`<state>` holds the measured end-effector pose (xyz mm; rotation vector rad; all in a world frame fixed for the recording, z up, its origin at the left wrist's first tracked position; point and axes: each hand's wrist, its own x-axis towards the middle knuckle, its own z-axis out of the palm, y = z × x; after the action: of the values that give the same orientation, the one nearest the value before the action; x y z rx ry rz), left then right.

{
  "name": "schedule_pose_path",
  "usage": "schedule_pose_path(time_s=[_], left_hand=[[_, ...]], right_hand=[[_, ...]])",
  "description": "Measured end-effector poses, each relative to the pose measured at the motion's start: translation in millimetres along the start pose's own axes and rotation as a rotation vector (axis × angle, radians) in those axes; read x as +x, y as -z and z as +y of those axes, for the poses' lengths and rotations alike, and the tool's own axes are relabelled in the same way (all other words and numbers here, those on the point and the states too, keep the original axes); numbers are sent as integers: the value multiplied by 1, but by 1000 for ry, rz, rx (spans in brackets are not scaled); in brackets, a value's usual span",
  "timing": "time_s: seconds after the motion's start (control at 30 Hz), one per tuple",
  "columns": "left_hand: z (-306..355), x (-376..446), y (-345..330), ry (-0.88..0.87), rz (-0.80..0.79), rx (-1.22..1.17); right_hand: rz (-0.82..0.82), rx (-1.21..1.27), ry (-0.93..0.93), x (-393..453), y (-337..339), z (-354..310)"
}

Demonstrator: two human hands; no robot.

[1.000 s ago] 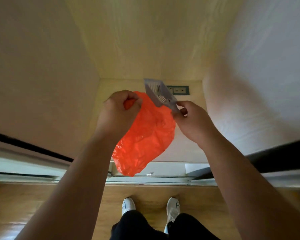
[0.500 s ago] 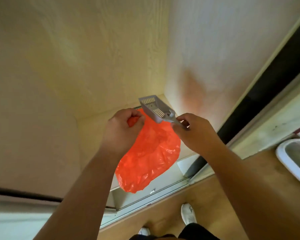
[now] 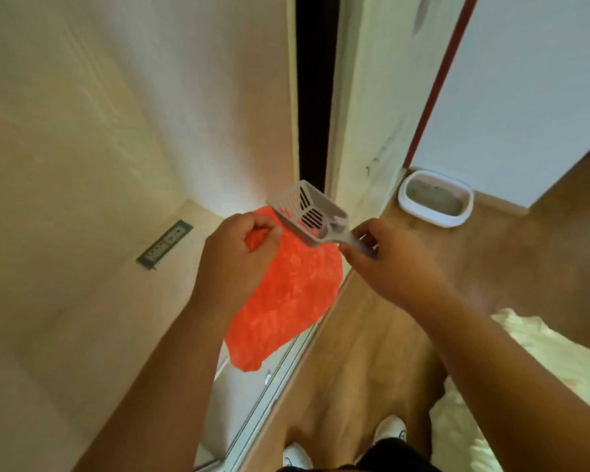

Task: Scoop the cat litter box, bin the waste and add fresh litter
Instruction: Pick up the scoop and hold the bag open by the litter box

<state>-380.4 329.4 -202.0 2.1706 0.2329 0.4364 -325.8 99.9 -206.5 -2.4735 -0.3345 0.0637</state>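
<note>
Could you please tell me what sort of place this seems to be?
Probably a room in a home: a wooden floor, a cat litter box by the wall, and sliding-door tracks into a pale wood-panelled closet or alcove.

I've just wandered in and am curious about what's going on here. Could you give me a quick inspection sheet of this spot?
Surface: wooden floor, bare where seen.
Job's things: grey slotted scoop, nothing visible in it; orange plastic bag hanging limp; white litter box on the floor by the wall, greyish litter inside.
Clutter: pale fluffy rug at lower right.
Hands: left hand grips the bag's top; right hand pinches the scoop's handle.
Cables: nothing seen; a socket strip is set in the pale panel.
Surroundings: open cupboard with sliding-door track; white shoes below.
</note>
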Motion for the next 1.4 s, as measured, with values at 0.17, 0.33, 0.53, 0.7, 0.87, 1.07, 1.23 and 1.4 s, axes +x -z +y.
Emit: schedule_pose_path(time_s=[0.17,0.33,0.53,0.7,0.87,1.07,1.23,1.4], left_hand=[[48,10,-62,-66,-163,-35],[89,18,-130,-158,-290,-18],[131,24,-196,-225,-383,-29],[162,31,-243,-282,-429,40],[187,40,-290,-304,-428,22],[198,54,-340,-306,-489,22],[195,88,-379,-297,-530,13],[197,145,-417,-318,-566,-18]], right_hand=[[109,31,-147,-25,46,56],[192,57,-273,-44,84,108],[243,112,-342,-54,125,162],[262,121,-343,-47,153,205],[266,136,-354,-39,181,246],[263,149,-399,-18,201,288],[243,130,-457,17,205,315],[262,82,-493,69,212,333]])
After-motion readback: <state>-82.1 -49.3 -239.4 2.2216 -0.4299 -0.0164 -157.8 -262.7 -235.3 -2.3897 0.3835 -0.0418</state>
